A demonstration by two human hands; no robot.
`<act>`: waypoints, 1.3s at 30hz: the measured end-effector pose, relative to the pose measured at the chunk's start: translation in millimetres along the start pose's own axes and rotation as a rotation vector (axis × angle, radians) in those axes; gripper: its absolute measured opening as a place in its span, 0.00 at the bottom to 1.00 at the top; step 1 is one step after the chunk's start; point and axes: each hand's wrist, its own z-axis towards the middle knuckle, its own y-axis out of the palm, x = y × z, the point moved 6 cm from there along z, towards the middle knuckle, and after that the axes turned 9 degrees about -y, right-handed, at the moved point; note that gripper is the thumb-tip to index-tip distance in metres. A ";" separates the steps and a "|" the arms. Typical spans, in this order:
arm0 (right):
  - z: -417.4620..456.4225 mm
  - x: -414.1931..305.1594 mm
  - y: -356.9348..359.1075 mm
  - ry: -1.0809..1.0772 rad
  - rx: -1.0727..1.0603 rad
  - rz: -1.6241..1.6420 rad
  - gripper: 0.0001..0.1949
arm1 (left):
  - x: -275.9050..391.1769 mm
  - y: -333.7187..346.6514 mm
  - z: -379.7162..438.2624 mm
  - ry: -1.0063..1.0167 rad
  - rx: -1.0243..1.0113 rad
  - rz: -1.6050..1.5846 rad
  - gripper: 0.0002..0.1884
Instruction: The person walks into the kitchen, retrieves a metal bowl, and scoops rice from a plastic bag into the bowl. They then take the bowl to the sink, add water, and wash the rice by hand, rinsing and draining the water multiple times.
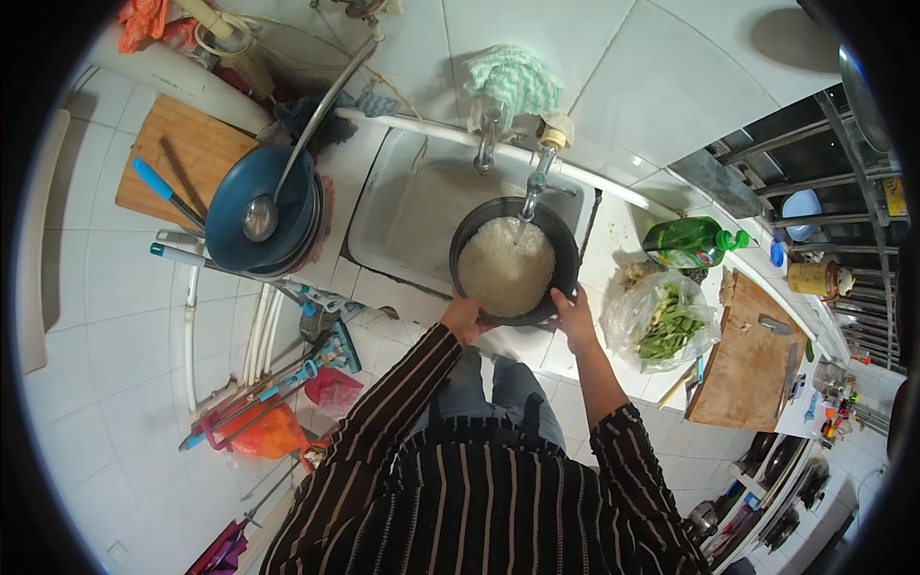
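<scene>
A dark round pot (460, 244) is held up over the right front of the sink (402, 248). White rice (503, 277) lies inside it, and a thin stream of water seems to fall onto the grains from the metal tap (535, 183). My left hand (463, 318) grips the pot's near left rim. On the near right side, my right hand (573, 314) holds the rim with the thumb on top. The fingers under the pot are hidden. A second tap (487, 140) stands to the left, with a green-striped cloth (514, 75) above it.
Left of the sink, a blue wok (237, 187) holding a metal ladle (260, 219) rests near a wooden board (154, 183). To the right are a green detergent bottle (683, 242), a plastic bag of cut greens (668, 327) and a cutting board (751, 359) with a knife (788, 374).
</scene>
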 end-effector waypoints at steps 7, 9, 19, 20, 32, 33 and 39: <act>-5.0 18.7 7.4 -0.070 -0.074 0.179 0.32 | -4.9 -3.7 -4.1 0.013 -0.041 0.029 0.32; -5.3 19.2 7.1 -0.116 -0.078 0.201 0.31 | -6.0 -4.5 -4.2 0.012 -0.017 0.027 0.32; -8.1 18.8 5.4 -0.158 -0.070 0.208 0.30 | -8.4 -11.2 0.2 0.025 -0.015 0.079 0.30; -8.2 18.9 5.1 -0.162 -0.075 0.212 0.30 | -8.4 -11.1 0.4 0.028 -0.019 0.083 0.30; -9.9 19.8 6.8 -0.146 -0.092 0.216 0.31 | -8.3 -10.6 -4.5 0.026 -0.034 0.084 0.34; -9.3 20.5 6.2 -0.149 -0.092 0.219 0.31 | -8.3 -9.4 -5.3 0.027 -0.024 0.087 0.34; -6.7 24.2 5.5 -0.150 -0.088 0.220 0.31 | -8.2 -8.0 -4.9 0.026 -0.029 0.108 0.32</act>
